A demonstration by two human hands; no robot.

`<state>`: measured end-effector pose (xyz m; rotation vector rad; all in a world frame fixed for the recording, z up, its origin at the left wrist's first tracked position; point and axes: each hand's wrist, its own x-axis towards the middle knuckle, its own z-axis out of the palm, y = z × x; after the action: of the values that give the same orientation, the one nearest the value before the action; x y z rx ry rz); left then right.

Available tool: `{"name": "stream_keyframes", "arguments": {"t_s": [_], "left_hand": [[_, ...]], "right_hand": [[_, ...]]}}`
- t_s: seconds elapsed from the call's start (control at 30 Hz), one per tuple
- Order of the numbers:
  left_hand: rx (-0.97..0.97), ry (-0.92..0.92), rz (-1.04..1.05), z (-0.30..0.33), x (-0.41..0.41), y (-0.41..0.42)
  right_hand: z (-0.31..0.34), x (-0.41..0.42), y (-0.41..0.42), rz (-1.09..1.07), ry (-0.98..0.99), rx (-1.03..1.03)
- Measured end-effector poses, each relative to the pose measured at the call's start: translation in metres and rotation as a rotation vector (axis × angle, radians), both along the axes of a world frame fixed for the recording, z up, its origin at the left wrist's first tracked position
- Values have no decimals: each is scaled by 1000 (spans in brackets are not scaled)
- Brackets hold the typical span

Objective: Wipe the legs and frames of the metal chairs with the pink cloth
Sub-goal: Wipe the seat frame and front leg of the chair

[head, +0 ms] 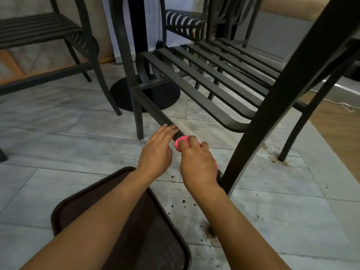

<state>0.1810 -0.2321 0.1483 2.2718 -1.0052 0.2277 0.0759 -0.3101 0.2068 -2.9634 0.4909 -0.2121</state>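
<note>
Right hand [196, 162]: curled round pink cloth [180, 143], wrapped on lower side rail [155, 112] of nearest dark metal slatted chair [204, 84], close to front leg [259, 121].
Left hand [155, 151]: fingers straight, resting flat on same rail, just beyond cloth.
Brown plastic tray [64, 203]: on grey marble-pattern tile floor [58, 141], under forearms.
Black round pedestal table base [155, 96]: behind rail.
Further matching chairs: at left [39, 32] and rear [183, 22].
Dark specks, rust-brown stains: on tiles by chair feet.
Brands, labels, writing: none legible.
</note>
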Motion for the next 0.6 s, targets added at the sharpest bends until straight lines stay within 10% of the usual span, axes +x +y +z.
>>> {"name": "stream_keyframes", "arguments": {"t_s": [0.6], "left_hand": [[118, -5, 65, 21, -7, -4]], "right_hand": [[-6, -28, 3, 4, 76, -196]]}}
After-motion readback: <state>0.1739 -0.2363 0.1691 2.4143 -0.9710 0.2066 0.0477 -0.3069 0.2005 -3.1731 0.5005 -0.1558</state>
